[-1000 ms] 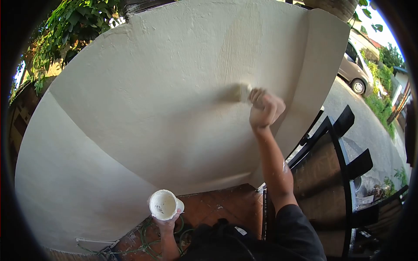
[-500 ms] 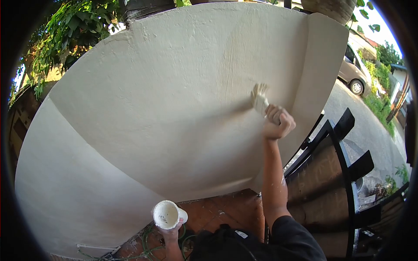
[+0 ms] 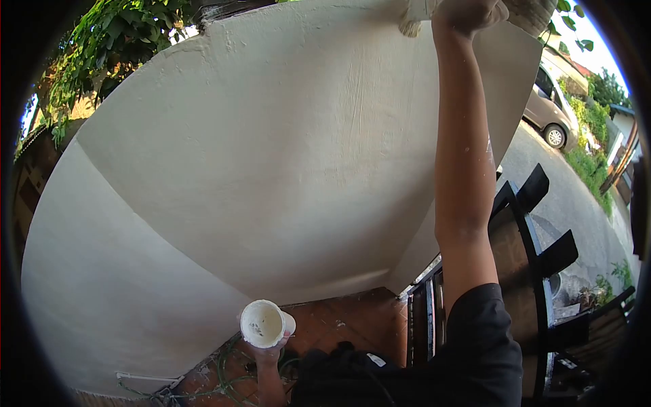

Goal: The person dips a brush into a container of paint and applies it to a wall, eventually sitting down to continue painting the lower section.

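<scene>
My right hand (image 3: 471,13) is raised at the top of the view, its fingers wrapped round a paintbrush (image 3: 411,26). The bristles are against the upper part of the pale wall (image 3: 271,136), near its top edge. Low in the view, my left hand (image 3: 269,352) holds a white paint cup (image 3: 262,324) with its open top facing me. Pale paint coats the inside of the cup. Small white specks dot my right forearm.
A black metal gate (image 3: 536,271) stands at the right, beside a road (image 3: 536,159) with a parked car (image 3: 553,112). A green hose (image 3: 224,380) lies on the reddish tiled floor (image 3: 352,319). Leafy branches (image 3: 122,41) hang at the upper left.
My right hand and the brush have moved up the wall from its middle right to the top edge, with the arm stretched out. My left hand and the cup have shifted only slightly.
</scene>
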Action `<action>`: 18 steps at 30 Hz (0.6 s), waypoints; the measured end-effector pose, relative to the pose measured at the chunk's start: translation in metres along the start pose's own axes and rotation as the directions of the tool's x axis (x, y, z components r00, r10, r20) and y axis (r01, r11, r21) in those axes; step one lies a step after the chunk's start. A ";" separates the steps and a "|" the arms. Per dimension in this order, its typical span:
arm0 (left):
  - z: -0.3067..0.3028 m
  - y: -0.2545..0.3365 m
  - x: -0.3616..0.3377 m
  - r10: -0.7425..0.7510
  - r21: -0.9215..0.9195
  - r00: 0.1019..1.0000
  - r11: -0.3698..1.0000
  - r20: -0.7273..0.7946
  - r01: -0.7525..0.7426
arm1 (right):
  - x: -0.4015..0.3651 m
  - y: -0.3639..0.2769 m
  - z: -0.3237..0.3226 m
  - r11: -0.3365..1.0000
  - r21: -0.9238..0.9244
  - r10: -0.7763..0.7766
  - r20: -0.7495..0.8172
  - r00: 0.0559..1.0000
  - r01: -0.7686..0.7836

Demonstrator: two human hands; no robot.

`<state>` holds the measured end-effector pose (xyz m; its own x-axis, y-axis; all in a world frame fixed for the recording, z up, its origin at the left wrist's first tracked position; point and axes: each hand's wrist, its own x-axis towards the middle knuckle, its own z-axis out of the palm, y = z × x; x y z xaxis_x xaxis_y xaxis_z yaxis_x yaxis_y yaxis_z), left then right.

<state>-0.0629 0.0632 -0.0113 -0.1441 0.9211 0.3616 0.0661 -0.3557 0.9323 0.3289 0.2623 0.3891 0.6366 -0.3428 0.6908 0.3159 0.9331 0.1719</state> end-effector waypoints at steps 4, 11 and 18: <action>-0.007 -0.016 -0.004 0.020 0.055 1.000 0.998 -0.023 -0.019 | -0.003 -0.013 -0.022 0.983 0.157 0.077 0.113 0.991 -0.095; 0.005 0.008 0.004 0.050 0.059 0.999 0.997 0.020 -0.051 | -0.186 -0.083 -0.112 0.957 -0.036 0.291 0.129 0.948 -0.288; 0.000 0.014 0.002 0.068 0.088 0.993 0.993 0.094 -0.077 | -0.292 -0.124 -0.178 0.578 -0.450 0.716 -0.120 0.687 -0.681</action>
<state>-0.0618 0.0599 0.0027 -0.0453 0.9055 0.4220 0.1632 -0.4100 0.8973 0.2292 0.2277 0.0408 0.7486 0.4196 0.5134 0.0654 0.7237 -0.6870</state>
